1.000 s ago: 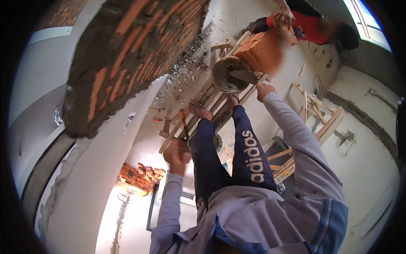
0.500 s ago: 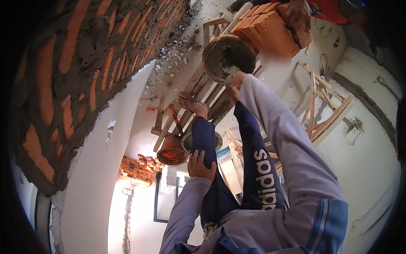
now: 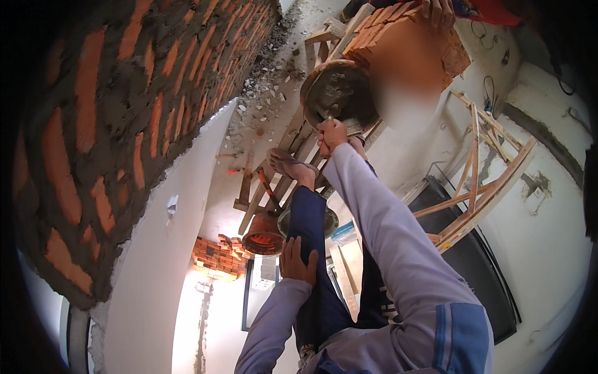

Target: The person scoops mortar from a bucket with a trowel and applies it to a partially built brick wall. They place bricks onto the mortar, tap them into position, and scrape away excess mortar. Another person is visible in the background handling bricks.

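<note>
My right hand is closed round the handle of a trowel at the near rim of a round basin. Grey wet mortar lies in the basin, and the trowel's blade is mostly lost against it. My left hand rests on my left knee, its fingers stretched over the dark trousers and holding nothing. My bare left foot stands on wooden planks below the basin.
A brick wall with rough mortar joints rises at left. Stacked bricks stand beyond the basin, with another person's hand on them. Buckets sit low beside my left leg. A wooden frame stands at right, and rubble lies along the wall.
My right hand has moved left along the basin's near rim with the trowel. The view has shifted slightly, showing a dark panel at right. My left hand stays on the knee.
</note>
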The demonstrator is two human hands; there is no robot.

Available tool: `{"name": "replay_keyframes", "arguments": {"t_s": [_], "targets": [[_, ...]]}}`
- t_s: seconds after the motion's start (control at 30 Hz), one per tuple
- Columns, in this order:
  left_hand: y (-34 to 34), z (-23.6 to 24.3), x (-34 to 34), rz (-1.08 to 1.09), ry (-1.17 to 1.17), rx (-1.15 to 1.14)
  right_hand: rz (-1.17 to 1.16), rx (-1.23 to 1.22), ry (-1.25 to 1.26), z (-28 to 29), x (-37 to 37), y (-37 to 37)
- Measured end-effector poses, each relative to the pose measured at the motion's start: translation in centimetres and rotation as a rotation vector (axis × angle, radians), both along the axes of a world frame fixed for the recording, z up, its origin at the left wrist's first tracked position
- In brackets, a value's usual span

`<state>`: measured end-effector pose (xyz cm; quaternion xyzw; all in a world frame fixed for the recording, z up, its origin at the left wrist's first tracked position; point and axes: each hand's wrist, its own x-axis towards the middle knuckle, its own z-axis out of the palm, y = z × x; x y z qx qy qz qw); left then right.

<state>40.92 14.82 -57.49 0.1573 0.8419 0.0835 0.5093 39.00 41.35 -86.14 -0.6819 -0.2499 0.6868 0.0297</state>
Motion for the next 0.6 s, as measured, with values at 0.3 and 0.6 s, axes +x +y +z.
{"name": "replay_keyframes", "arguments": {"t_s": [0.3,0.6], "targets": [[-0.3,-0.3,0.2,-0.031,-0.010,0.010,-0.109,0.100,-0.042,-0.2,0.1,-2.2],[0.5,-0.2,-0.2,-0.091,0.008,0.016,0.158,0.359,-0.201,0.9,6.9,-4.9]]}}
